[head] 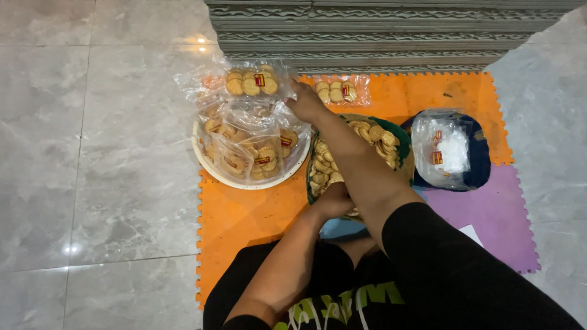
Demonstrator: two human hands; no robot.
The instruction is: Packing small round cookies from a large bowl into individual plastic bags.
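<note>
- Reaching across the body, the right hand (pixel 306 101) held a clear packet of round biscuits (pixel 252 82) by its edge, the fingers pinched shut on the plastic, above the far rim of the white basin (pixel 244 183).
- The basin stood at the left edge of the orange foam mat (pixel 244 217) and was already heaped with filled packets.
- The left hand (pixel 333 198) rested at the near rim of the green basket (pixel 313 183) of loose biscuits; I cannot tell how its fingers were set.
- The risk, as I judged: the packet could slide off the full heap onto the floor tiles (pixel 92 153), because the pile was high and the plastic slippery.
- The stretched right forearm passed low over the basket and could knock biscuits out.
- A second packet (pixel 339 91) lay at the far edge of the mat, and a pile of empty bags (pixel 449 150) at the right.
</note>
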